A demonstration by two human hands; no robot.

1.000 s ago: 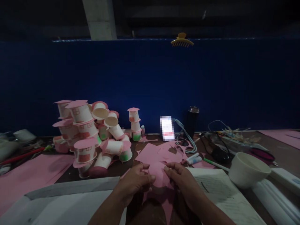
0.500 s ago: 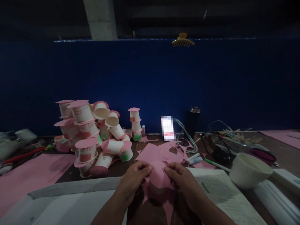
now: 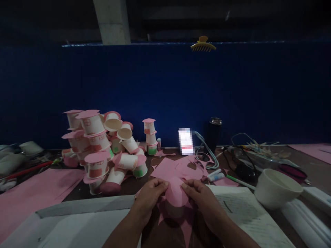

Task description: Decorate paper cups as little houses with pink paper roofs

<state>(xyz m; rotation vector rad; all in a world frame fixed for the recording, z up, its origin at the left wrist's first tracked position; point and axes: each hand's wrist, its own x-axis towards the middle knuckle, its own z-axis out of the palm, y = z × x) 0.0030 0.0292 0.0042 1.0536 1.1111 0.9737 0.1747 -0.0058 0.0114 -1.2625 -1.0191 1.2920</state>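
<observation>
My left hand [image 3: 148, 196] and my right hand [image 3: 200, 198] both pinch the top edge of a round pink paper piece [image 3: 174, 193] held over the dark table near the front. A cup seems to sit under the pink round; I cannot tell for sure. Pink paper scraps [image 3: 176, 168] with cut-out holes lie just behind my hands. A spiky pink offcut [image 3: 186, 229] lies below them.
A heap of paper cups with pink lids [image 3: 103, 151] stands at the left. A white bowl [image 3: 276, 187] sits at the right on an open notebook [image 3: 245, 213]. A dark flask [image 3: 213, 134], cables [image 3: 207, 155], a glue stick [image 3: 214, 175] and pink sheets [image 3: 33, 193] lie around.
My left thumb and fingers have shifted a little to the right along the pink round's edge. The view has drifted slightly; nothing else has moved.
</observation>
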